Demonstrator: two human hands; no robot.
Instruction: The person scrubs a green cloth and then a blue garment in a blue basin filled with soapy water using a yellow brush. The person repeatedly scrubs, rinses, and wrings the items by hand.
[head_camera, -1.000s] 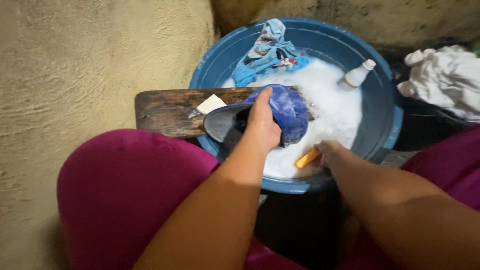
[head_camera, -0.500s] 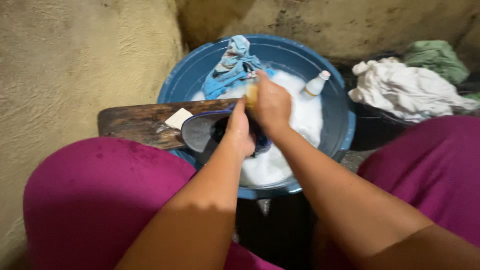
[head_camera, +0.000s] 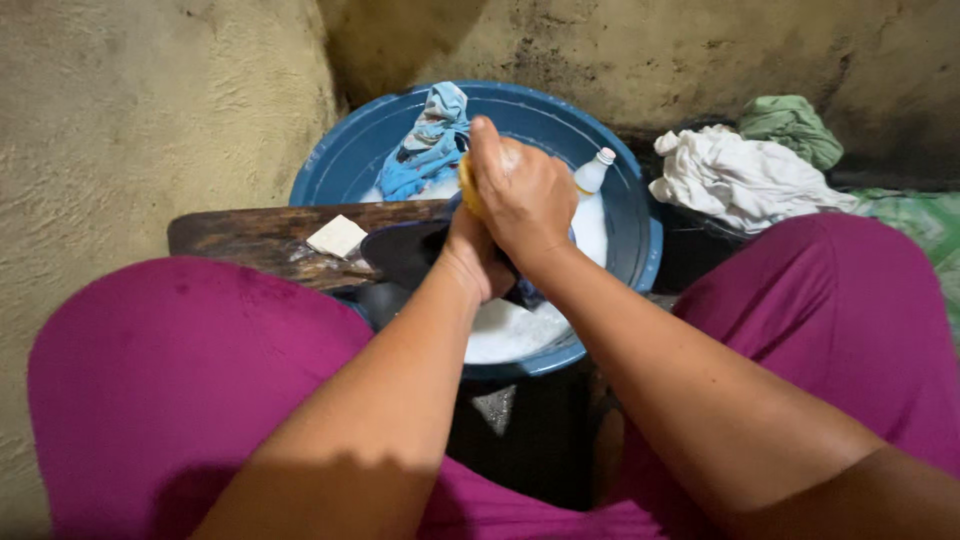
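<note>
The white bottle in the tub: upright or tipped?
Tipped. The bottle leans against the tub wall, cap up, its base in the foam.

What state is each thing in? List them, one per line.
Round blue plastic basin: holds white suds.
Dark blue cap: gripped by left hand, on dark wooden board.
Yellow brush: clasped in right hand.
White bottle: capped, tilted in suds.
White soap bar: on board.

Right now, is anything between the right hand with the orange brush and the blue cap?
Nothing visible is. The right hand holds the orange brush directly over the blue cap, which the left hand grips on the wooden board. The hands hide where brush meets cap.
</note>
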